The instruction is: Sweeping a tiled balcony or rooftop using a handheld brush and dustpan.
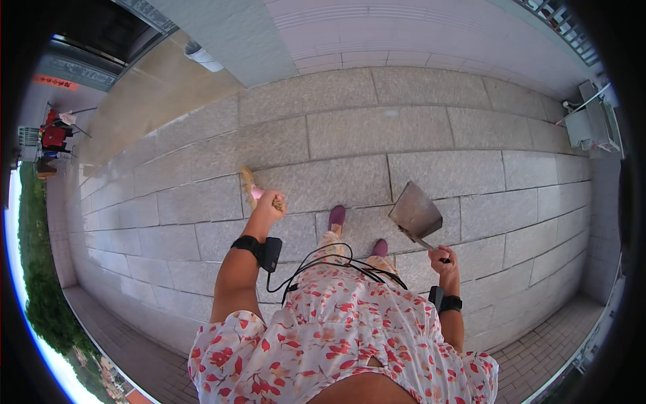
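My left hand (271, 206) is closed around a hand broom (248, 182). Its tan bristles point up and left, a pink band shows beside my fist, and the handle is mostly hidden by my fingers. On the other side, my right hand (444, 258) grips the handle of a metal dustpan (417, 209). The pan is held out ahead of my feet on the right; whether it touches the floor I cannot tell. Some dark bits cling near where the pan meets its handle. Grey stone slabs (348, 182) lie beneath both tools.
A pale tiled wall (404, 35) runs along the far side. A grey pillar (237, 40) and a white container (204, 58) stand at upper left, near a doorway. A rack with red items (54, 134) is at far left, a grey sink-like unit (588, 121) at far right. Cables (348, 262) cross my waist.
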A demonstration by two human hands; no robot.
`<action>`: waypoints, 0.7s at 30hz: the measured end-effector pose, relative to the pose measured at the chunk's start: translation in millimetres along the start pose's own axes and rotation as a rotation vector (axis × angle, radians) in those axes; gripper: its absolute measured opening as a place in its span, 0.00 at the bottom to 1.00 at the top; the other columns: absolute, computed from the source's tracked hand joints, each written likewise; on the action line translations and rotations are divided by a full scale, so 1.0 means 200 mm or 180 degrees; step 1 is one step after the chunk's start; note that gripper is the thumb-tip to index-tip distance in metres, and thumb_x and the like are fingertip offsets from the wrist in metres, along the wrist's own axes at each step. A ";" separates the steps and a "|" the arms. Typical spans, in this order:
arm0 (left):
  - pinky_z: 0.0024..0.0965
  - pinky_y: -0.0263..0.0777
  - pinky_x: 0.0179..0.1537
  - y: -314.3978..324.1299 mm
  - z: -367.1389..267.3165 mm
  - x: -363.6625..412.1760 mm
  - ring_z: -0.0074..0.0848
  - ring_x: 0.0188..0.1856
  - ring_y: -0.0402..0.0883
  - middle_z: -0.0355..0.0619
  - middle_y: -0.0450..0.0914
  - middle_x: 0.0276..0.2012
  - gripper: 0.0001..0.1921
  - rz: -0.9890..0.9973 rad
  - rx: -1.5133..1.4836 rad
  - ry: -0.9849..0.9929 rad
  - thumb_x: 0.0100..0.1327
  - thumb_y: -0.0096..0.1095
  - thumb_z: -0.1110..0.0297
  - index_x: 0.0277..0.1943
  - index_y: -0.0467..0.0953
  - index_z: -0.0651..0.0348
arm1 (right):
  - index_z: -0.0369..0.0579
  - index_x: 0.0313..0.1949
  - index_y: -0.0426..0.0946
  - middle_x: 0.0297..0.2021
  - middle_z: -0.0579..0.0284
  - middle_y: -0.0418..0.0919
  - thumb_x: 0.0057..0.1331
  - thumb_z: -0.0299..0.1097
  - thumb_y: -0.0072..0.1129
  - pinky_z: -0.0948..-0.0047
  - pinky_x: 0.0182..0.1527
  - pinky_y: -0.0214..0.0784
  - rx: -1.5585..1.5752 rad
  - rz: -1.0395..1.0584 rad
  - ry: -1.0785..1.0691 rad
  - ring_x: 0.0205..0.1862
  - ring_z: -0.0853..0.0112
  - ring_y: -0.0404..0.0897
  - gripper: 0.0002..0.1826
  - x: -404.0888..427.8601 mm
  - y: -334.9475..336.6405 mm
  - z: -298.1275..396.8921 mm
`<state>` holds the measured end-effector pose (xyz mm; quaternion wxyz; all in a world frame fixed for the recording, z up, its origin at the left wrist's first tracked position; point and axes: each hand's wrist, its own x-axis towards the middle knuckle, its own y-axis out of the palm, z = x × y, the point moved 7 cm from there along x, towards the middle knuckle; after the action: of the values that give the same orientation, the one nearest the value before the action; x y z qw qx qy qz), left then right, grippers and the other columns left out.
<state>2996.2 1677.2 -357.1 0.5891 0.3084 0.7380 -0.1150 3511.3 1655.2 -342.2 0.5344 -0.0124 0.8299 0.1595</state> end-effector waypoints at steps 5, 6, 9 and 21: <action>0.24 0.51 0.09 0.75 0.57 -0.35 0.24 0.08 0.58 0.40 0.57 0.07 0.08 -0.0012 0.0842 -0.0277 0.36 0.46 0.81 0.13 0.57 0.59 | 0.39 0.30 0.55 0.07 0.70 0.55 0.52 0.26 0.37 0.89 0.11 0.53 -0.0355 0.0000 -0.0298 0.06 0.80 0.57 0.06 0.01 -0.09 0.03; 0.24 0.51 0.09 0.84 0.67 -0.40 0.23 0.08 0.57 0.39 0.57 0.07 0.07 0.0172 0.1010 -0.0477 0.37 0.46 0.81 0.14 0.58 0.59 | 0.39 0.30 0.56 0.07 0.69 0.56 0.52 0.26 0.38 0.89 0.12 0.53 -0.0129 0.0070 -0.0138 0.07 0.80 0.57 0.06 0.00 -0.11 0.02; 0.23 0.51 0.08 1.06 0.70 -0.46 0.20 0.07 0.58 0.37 0.59 0.08 0.06 0.0913 0.1231 -0.1118 0.39 0.45 0.80 0.18 0.58 0.58 | 0.38 0.30 0.57 0.08 0.68 0.58 0.51 0.25 0.39 0.90 0.14 0.54 0.0346 0.0249 0.0175 0.09 0.80 0.59 0.06 0.00 -0.08 -0.05; 0.16 0.51 0.06 1.06 0.23 -0.61 0.13 0.10 0.61 0.36 0.61 0.12 0.02 0.2348 0.0710 -0.1592 0.44 0.43 0.77 0.23 0.60 0.63 | 0.39 0.32 0.57 0.22 0.60 0.67 0.54 0.24 0.31 0.90 0.17 0.58 -0.0371 0.0470 -0.0510 0.12 0.81 0.61 0.06 0.14 -0.04 0.08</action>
<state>3172.1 1778.9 -214.2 0.7139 0.5748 0.3972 -0.0473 3514.9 1655.2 -374.6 0.5841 0.0304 0.7726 0.2469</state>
